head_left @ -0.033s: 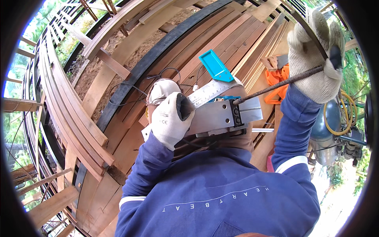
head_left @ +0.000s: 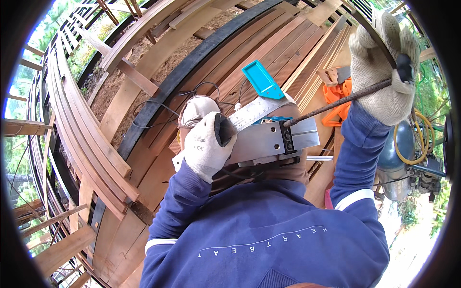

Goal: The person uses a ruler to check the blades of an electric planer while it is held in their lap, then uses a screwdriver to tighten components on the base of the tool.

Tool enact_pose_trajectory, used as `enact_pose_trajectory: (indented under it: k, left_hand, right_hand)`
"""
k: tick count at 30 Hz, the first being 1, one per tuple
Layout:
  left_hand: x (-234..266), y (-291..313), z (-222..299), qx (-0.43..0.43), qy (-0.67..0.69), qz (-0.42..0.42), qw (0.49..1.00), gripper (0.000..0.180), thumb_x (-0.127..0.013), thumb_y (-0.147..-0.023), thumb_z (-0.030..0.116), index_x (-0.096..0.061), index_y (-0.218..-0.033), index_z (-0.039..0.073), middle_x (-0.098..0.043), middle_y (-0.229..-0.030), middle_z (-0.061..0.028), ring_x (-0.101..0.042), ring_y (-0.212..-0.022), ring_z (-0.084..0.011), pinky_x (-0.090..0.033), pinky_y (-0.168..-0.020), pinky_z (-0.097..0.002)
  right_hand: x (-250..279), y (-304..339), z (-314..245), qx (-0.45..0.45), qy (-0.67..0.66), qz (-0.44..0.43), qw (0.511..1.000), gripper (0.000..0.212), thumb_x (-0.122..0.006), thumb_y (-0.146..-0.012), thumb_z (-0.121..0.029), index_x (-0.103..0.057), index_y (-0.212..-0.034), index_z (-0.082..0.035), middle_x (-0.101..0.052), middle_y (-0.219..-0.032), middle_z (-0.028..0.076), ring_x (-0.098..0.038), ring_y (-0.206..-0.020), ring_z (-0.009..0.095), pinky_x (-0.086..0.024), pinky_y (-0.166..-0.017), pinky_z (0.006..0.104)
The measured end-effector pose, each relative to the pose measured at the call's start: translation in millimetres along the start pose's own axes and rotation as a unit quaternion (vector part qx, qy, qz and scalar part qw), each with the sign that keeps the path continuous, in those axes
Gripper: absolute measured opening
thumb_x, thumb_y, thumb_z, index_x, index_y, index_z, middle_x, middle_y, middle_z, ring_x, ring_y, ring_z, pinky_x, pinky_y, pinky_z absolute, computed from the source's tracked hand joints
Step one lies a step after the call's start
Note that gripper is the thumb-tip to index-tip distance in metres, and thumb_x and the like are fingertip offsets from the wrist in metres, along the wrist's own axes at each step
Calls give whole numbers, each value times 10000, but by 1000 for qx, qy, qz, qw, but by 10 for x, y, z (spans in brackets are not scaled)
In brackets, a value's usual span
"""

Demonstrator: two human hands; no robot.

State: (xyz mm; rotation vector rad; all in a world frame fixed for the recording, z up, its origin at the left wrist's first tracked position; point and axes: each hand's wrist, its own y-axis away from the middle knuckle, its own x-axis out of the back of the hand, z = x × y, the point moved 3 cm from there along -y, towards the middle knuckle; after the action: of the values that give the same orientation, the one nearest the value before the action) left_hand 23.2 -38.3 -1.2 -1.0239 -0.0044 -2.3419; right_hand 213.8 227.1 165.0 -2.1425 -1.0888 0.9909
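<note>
An electric planer (head_left: 257, 140) lies across my lap, its metal sole and dark cutter block facing up. My left hand (head_left: 204, 146), in a white work glove, is closed around its left end. My right hand (head_left: 382, 93), gloved too, is raised at the right and closed on a rusty bent metal rod (head_left: 341, 98). The rod's far end meets the cutter block (head_left: 288, 139) beside its bolts; a dark length of it rises past my fingers. A try square (head_left: 263, 80) with a teal handle lies just beyond the planer, its steel blade slanting toward my left hand.
Long wooden boards (head_left: 249, 67) cover the deck ahead, crossed by a curved black beam (head_left: 165, 93). A handsaw (head_left: 336, 74) lies by orange cloth (head_left: 336, 103) near my right forearm. A blue tank (head_left: 396, 149) with a yellow hose (head_left: 426, 149) stands at right. A thin cable loops at centre left.
My right hand and its end of the rod have shifted very slightly down and to the left. My left hand, the planer and the square stay in place.
</note>
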Motion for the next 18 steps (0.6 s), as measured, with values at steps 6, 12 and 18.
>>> enact_pose_trajectory:
  k: [6,12,18]
  left_hand:
    - [-2,-30,8,4,-6,-8,1000,321,-808,-775,128,-638,-1036,52,-694,-914,-146,-699,-857,-334,-559,-775,-396]
    - [5,-32,3,-3,-4,-14,1000,334,-803,-793,184,-610,-1036,59,-668,-909,-144,-684,-867,-347,-548,-782,-415]
    - [-5,-55,7,14,-8,-28,999,339,-804,-792,188,-609,-1035,56,-670,-898,-146,-685,-858,-354,-549,-782,-419]
  right_hand:
    - [115,-9,49,54,80,-75,993,368,-739,-895,-108,-696,-1261,-100,-694,-1219,155,-539,-1338,457,-496,-1094,622]
    - [254,-84,36,-111,-224,-10,968,426,-599,-847,75,-748,-791,-320,-629,-1071,17,-551,-1139,245,-455,-798,411]
    - [365,-29,117,-42,-179,57,981,316,-567,-873,-63,-740,-758,-301,-667,-1055,32,-585,-1108,300,-431,-1050,575]
